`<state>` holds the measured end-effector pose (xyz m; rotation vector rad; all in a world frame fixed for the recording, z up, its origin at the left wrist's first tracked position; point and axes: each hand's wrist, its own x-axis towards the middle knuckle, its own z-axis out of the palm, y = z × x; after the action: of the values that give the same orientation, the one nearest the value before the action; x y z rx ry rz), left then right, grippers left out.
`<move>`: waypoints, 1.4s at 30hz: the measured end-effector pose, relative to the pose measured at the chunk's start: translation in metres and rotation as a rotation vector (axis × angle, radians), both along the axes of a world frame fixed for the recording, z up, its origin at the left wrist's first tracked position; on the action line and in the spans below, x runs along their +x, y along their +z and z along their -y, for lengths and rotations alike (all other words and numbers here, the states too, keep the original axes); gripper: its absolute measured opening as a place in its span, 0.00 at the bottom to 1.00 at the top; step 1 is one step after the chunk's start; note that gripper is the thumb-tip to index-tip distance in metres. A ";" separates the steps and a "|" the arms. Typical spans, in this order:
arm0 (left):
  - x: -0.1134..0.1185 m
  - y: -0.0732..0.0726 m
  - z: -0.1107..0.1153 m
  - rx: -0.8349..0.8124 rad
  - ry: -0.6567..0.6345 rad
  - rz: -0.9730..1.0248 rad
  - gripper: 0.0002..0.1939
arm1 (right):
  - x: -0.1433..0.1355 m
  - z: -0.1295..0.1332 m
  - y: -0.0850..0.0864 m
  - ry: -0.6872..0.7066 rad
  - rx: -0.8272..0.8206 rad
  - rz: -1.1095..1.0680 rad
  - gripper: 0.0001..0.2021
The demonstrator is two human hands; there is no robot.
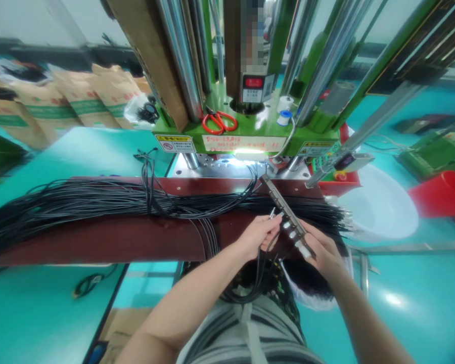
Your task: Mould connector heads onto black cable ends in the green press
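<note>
My right hand (322, 248) grips the lower end of a long, narrow metal bar (277, 196), which slants up and away toward the press. Several silvery connectors (292, 234) sit along the bar's near side. Close to its middle, my left hand (263, 231) is closed in a pinch on thin black cables (263, 265) with metal plug ends (273, 212). Those cables loop down toward my lap. Whether the pinched plug touches the bar is hard to make out. Beyond the hands, a thick bundle of black cables (109, 202) lies across the dark red bench (136, 240).
A green press (246, 129) with steel columns stands behind the bench, its lit gap facing me. Red-handled scissors (219, 123) and a small spool (284, 118) rest on it. At right are a white tub (398, 202) and a control box (341, 175). Paper sacks (79, 96) stand at left.
</note>
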<state>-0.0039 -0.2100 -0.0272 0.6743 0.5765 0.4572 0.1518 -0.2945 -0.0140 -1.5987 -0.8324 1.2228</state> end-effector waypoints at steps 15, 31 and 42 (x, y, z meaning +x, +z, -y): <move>-0.005 -0.003 -0.001 -0.078 -0.027 0.093 0.24 | 0.004 -0.001 -0.005 0.061 0.111 0.070 0.20; -0.009 0.003 0.001 0.256 0.270 -0.183 0.16 | 0.007 -0.001 -0.005 0.000 0.022 -0.008 0.22; -0.018 0.009 -0.007 0.253 0.114 -0.306 0.16 | 0.014 -0.003 -0.009 0.157 0.034 0.033 0.22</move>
<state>-0.0221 -0.2033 -0.0185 0.9662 0.8585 0.5435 0.1658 -0.2916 -0.0233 -1.5530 -1.0102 1.2879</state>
